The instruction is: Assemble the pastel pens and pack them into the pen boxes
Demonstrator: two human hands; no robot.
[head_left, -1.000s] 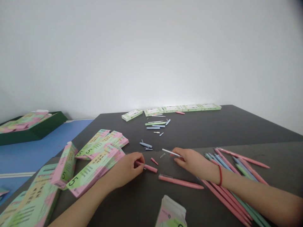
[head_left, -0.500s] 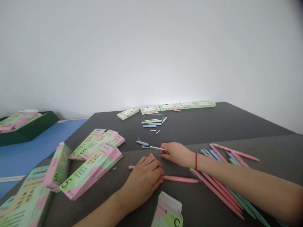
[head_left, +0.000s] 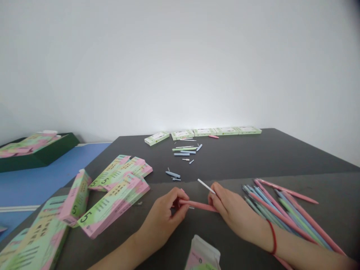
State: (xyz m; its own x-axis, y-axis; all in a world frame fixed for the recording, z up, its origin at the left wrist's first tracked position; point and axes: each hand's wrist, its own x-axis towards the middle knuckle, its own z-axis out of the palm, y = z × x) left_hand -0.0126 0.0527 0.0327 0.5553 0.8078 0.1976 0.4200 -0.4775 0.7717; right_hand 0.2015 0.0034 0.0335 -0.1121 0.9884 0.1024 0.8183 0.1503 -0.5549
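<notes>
A pink pen barrel (head_left: 199, 206) lies level between my two hands, low over the dark table. My left hand (head_left: 164, 213) is closed, with thumb and finger pinching the barrel's left end. Closed around the right end is my right hand (head_left: 231, 207), which also holds a thin white pen refill (head_left: 206, 186) pointing up and left. Under the barrel a small pale piece shows, partly hidden by my left fingers. Blue pen parts (head_left: 173, 174) lie just beyond my hands. A pile of pink, blue and green pens (head_left: 281, 210) rests beside my right forearm.
Pink-and-green boxes (head_left: 115, 204) are stacked at the left, and an open box (head_left: 203, 255) stands near the front edge. Flat green-white boxes (head_left: 205, 132) line the far edge, with loose pen parts (head_left: 184, 152) before them. A dark green bin (head_left: 42, 155) holds more boxes.
My right hand has picked up the white refill and drawn back to the pink pen, gripping its right end. My left hand has lifted and turned, now pinching the pen's left end.
</notes>
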